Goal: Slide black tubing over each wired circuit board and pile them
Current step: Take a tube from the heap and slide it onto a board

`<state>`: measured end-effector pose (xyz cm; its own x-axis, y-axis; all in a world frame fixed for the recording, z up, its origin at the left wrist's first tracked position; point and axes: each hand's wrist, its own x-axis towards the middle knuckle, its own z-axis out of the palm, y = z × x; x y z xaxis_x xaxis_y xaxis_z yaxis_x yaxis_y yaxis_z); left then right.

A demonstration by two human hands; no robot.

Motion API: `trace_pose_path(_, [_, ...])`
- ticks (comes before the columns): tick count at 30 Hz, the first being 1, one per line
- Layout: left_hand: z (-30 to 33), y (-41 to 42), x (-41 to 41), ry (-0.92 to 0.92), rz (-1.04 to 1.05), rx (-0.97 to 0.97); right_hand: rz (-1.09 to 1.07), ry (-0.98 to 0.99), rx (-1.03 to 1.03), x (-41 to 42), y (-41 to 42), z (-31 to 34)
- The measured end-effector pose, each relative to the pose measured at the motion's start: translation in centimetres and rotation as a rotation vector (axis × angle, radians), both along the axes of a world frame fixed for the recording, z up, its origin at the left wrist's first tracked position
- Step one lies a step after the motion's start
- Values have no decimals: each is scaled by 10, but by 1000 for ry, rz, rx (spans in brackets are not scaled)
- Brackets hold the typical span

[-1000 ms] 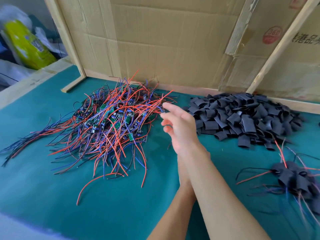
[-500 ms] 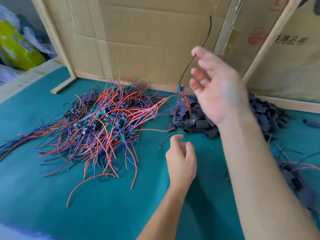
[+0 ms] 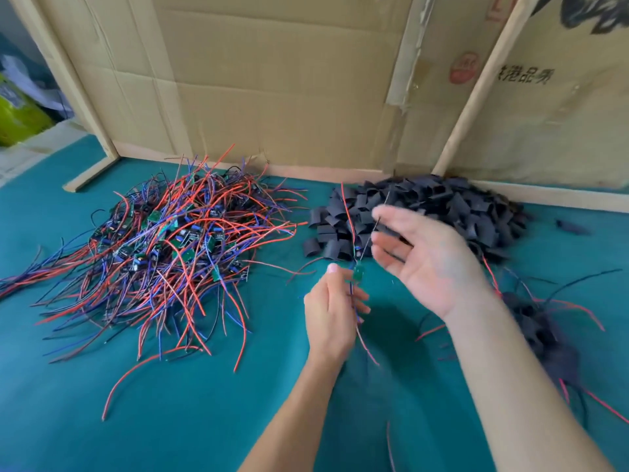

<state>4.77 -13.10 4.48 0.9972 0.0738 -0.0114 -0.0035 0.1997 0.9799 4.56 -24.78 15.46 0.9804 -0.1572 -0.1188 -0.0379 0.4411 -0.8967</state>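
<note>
Teal felt counter [image 3: 170, 420] backed by a cardboard wall, and the action shifts to centre. Half a second ago the right hand [image 3: 432, 264] was up high trailing wires; now it drops to just above the left hand [image 3: 332, 311], palm up, fingers loosely spread, a dark wire crossing them, though I cannot tell if they pinch it. The left hand's fingers clench the lower wires of one small green wired circuit board [image 3: 358, 272], so one board is picked and ready for sleeving. Its long axis runs upright, red lead toward twelve o'clock. Black tubing pieces [image 3: 459, 206] wait at one o'clock, the tangled board pile [image 3: 170, 247] at ten.
</note>
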Motion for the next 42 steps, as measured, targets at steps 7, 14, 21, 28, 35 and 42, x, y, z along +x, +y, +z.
trace_pose_path(7, [-5,-1,1,-103,-76,398,26,27,46,10,-14,-49])
trace_pose_path(14, [-4,-1,1,-93,14,360,-429,165,-944,37,-41,-68])
trace_pose_path(21, [5,-1,-3,-50,42,307,-308,247,-1537,58,-39,-91])
trace_pose_path(28, [6,0,-4,-58,51,337,-298,107,-1485,50,-41,-87])
trace_pose_path(35, [-4,2,-4,-116,81,345,-116,-77,-1081,-8,-4,-93])
trace_pose_path(42, [-7,2,-3,-146,109,402,18,-36,-743,-22,2,-93])
